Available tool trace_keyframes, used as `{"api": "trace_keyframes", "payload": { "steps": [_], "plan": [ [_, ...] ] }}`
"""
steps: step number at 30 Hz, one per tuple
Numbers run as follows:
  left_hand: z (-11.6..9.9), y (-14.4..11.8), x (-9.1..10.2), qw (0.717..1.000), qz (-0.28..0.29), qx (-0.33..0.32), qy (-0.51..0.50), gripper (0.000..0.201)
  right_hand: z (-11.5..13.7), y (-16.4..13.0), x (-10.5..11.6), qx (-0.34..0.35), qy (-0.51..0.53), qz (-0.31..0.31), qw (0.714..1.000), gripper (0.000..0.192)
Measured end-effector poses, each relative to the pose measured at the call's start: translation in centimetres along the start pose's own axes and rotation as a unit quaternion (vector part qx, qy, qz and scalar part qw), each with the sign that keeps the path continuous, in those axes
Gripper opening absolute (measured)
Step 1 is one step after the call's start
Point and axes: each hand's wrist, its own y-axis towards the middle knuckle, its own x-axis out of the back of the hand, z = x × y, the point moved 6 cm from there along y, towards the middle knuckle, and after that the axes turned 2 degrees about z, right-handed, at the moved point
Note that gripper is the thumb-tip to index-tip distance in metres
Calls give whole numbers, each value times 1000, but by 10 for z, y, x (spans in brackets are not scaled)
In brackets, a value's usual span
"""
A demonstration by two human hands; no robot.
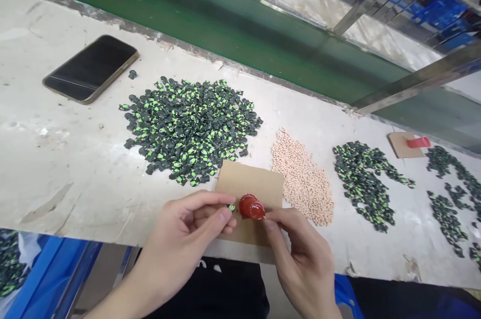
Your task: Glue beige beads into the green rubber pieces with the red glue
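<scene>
Red cup (pixel 257 210) at near centre, apparently at dipping step. Pinching green-marked piece (pixel 232 207) in left hand (pixel 188 224), tiny pale item (pixel 264 216) in right hand (pixel 304 254); next likely needing steady aim.

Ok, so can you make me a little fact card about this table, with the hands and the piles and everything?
Left hand: pinching a small green-and-black piece
Right hand: thumb and finger pinched beside the shiny red thing; anything held is too small to tell
Shiny red thing: above the cardboard, between the hands
Biggest pile: green-and-black pieces, beyond the left hand
Pale pile: tiny bits, right of the cardboard
Phone: lying flat, far left, screen dark
</scene>
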Motion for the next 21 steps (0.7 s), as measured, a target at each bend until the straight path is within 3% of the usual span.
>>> {"api": "trace_keyframes", "payload": {
  "steps": [5,10,17,21],
  "plan": [
    [8,-7,-15,998,58,28,-28,4,-6,-6,9,-112,195,-13,974,10],
    [22,-10,-38,985,126,79,-87,3,1,-12,6,-143,357,8,923,9],
    [25,-13,-43,984,136,79,-80,4,10,-15,10,-117,292,7,949,19],
    [19,-15,-43,990,95,92,-59,3,12,-14,12,-95,251,2,963,22]
  ]
}}
